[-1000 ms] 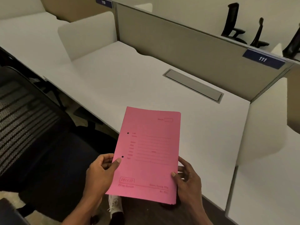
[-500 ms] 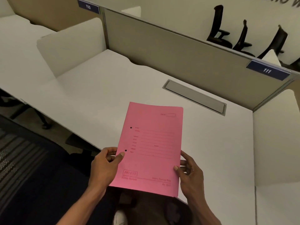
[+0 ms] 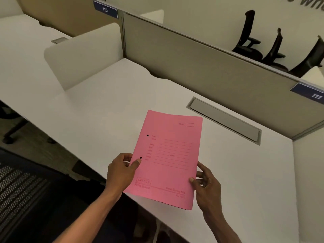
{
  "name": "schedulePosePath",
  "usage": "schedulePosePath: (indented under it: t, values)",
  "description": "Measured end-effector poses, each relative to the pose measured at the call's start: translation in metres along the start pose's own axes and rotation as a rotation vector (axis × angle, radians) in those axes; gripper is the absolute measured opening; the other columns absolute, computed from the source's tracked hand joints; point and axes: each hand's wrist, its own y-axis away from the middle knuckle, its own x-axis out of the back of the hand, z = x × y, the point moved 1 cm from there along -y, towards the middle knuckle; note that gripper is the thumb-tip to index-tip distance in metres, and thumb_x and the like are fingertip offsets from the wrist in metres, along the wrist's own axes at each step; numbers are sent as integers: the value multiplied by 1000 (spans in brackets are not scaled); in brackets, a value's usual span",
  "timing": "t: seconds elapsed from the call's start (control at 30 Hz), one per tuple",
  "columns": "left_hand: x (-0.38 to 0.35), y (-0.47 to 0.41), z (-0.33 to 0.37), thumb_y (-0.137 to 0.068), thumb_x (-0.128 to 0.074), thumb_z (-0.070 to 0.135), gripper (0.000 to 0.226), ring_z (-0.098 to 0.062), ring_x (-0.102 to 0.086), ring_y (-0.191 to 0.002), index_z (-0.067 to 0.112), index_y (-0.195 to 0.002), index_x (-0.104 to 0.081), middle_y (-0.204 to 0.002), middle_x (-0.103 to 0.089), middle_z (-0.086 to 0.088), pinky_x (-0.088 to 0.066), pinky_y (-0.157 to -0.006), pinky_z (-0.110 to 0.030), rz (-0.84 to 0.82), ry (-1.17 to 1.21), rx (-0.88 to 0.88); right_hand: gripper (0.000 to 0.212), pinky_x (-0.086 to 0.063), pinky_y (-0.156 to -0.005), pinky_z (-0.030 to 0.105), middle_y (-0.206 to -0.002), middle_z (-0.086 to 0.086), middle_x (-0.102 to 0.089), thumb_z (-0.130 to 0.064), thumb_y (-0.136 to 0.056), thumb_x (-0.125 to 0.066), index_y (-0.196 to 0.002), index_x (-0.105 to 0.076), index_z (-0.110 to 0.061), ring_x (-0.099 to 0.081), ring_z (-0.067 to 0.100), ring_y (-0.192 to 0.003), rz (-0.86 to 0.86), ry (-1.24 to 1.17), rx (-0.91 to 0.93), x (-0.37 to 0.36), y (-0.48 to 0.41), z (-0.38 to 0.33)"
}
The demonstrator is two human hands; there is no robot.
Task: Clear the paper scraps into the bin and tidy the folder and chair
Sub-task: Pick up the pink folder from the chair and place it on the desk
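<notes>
A closed pink folder (image 3: 168, 158) with printed lines and two punch holes is held over the front part of the white desk (image 3: 108, 109). My left hand (image 3: 121, 172) grips its left edge, thumb on top near the lower hole. My right hand (image 3: 206, 185) holds its lower right edge, thumb on the cover. The black mesh-backed chair (image 3: 19, 195) stands at the lower left, beside the desk. I see no paper scraps and no bin in this view.
A grey cable flap (image 3: 224, 120) is set into the desk near the beige back partition (image 3: 201, 62). White side dividers (image 3: 78, 55) flank the desk. Signs read 110 and 111 (image 3: 315, 95). Black office chairs (image 3: 250, 41) stand beyond the partition.
The view has shifted right and forward, so the chair has slid toward the left edge. The folder, still in both hands, now sits further over the desk.
</notes>
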Motion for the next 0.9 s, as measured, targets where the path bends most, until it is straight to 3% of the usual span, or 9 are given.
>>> schedulePosePath:
  t: [0.13,0.37,0.47,0.57,0.7,0.9]
  values:
    - [-17,-40,21,-94,-78,41,36,-17,-72,-99,18,-121,-69,-108,-73,8,-60,-82,-38,13,-81,-7,63,-65,-76,36,-101,-17,-78,-6,-95,-75,-136,-61,-52,-76,11,-88,-35,-12,-16,-10,-45,4]
    - [-61,-118,47,-96,-76,42,41,-24,-72,-95,13,-125,-71,-117,-77,-4,-60,-88,-40,5,-285,-16,79,-60,-64,21,-110,-12,-77,2,-88,-78,-151,-56,-41,-74,6,-84,-147,-5,-67,-27,-138,19]
    - [-83,-156,53,-95,-76,41,42,-24,-72,-97,13,-126,-73,-119,-78,-5,-59,-91,-39,-5,-350,-21,81,-61,-66,19,-111,-10,-77,5,-86,-78,-152,-56,-37,-73,8,-81,-168,-22,-85,-35,-181,27]
    - [-105,-194,57,-94,-78,41,44,-27,-72,-100,12,-126,-73,-119,-78,-7,-58,-91,-39,3,-397,-15,82,-65,-75,26,-110,-9,-76,5,-86,-79,-153,-55,-34,-74,11,-85,-185,-16,-100,-44,-224,32]
    - [-129,-242,65,-91,-79,44,53,-32,-70,-111,11,-131,-71,-126,-73,-11,-56,-96,-42,12,-459,-12,86,-66,-92,45,-106,-6,-76,5,-82,-81,-153,-55,-34,-75,18,-92,-191,-18,-108,-57,-276,36]
    - [-152,-306,89,-86,-83,47,74,-35,-64,-126,8,-145,-61,-135,-67,-14,-52,-106,-45,25,-535,-40,84,-66,-89,45,-111,0,-76,0,-80,-87,-152,-56,-27,-77,17,-90,-182,28,-82,-78,-336,30]
